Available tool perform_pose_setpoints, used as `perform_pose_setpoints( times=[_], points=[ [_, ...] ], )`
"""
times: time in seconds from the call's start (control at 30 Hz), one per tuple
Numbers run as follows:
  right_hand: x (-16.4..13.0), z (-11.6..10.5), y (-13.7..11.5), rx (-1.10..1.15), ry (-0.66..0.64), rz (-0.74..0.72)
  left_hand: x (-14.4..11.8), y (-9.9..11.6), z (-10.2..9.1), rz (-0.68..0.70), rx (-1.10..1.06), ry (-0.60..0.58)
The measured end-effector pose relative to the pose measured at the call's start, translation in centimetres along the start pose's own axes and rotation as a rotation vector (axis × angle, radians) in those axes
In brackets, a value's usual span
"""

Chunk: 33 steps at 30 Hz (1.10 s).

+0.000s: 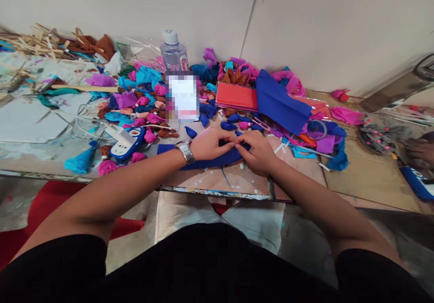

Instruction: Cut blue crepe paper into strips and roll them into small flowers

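Observation:
My left hand and my right hand meet over a strip of dark blue crepe paper that lies along the table's near edge. Both hands pinch the strip's right end between their fingertips; the pinched part is hidden by the fingers. A silver watch sits on my left wrist. Small rolled buds of blue paper and pink paper lie just beyond my hands.
A big folded blue sheet and a red paper pack lie behind. A water bottle, a white-and-blue power strip, a tape roll, wooden sticks and several coloured paper scraps crowd the table.

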State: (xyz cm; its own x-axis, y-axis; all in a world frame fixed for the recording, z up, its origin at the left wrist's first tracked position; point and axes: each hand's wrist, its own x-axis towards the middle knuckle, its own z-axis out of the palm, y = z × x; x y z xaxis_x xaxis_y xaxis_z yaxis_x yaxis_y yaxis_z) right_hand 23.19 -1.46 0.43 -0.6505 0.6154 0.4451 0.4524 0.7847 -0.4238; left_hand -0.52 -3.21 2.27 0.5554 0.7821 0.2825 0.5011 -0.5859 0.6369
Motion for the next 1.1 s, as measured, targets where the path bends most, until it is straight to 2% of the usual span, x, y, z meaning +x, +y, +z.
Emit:
perform_pose_setpoints(
  times=[0.17,0.3,0.43,0.7,0.87,1.1],
  points=[
    [0.14,-0.02,0.02,0.031,-0.045,-0.014,-0.12,-0.06,0.16,0.047,0.047,-0.008],
    [0.21,0.03,0.08,0.050,-0.031,-0.013,-0.16,-0.40,0.36,0.084,0.089,0.000],
    [0.07,0.17,0.39,0.039,0.013,0.031,-0.09,-0.80,0.44,0.045,0.119,0.026],
    [0.17,0.35,0.40,-0.018,0.003,0.056,-0.07,-0.29,0.18,0.008,0.103,0.038],
    [0.19,0.21,0.27,-0.008,-0.007,0.037,-0.04,-0.48,0.20,0.030,0.111,0.026],
    [0.07,0.10,0.38,-0.007,0.044,0.033,-0.02,-0.47,0.10,0.003,0.112,0.027]
  ],
)
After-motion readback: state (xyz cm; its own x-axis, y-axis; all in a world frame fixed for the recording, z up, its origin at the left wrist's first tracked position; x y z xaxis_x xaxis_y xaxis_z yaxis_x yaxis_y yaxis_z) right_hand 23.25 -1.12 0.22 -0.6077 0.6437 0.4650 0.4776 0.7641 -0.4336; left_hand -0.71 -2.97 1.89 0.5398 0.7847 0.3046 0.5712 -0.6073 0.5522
